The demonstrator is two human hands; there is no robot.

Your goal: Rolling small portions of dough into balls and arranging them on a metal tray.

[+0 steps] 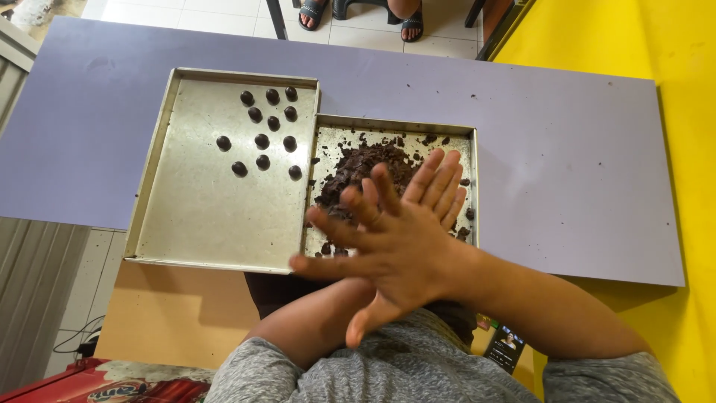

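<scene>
My crossed hands, right hand over left hand, hide whatever sits between my palms and cover part of the dark crumbly pile in the smaller tray.

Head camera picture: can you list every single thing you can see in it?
dark balls: eleven, dark brown, upper part of the big tray
big tray: one, silver metal, left on the table
small tray: one, silver metal, touching the big tray's right side
crumbly heap: one, dark brown, in the small tray
table: one, lilac top
sandalled feet: two, top edge, another person's
right hand: on top, pressed flat across the left
left hand: underneath, over the small tray
</scene>
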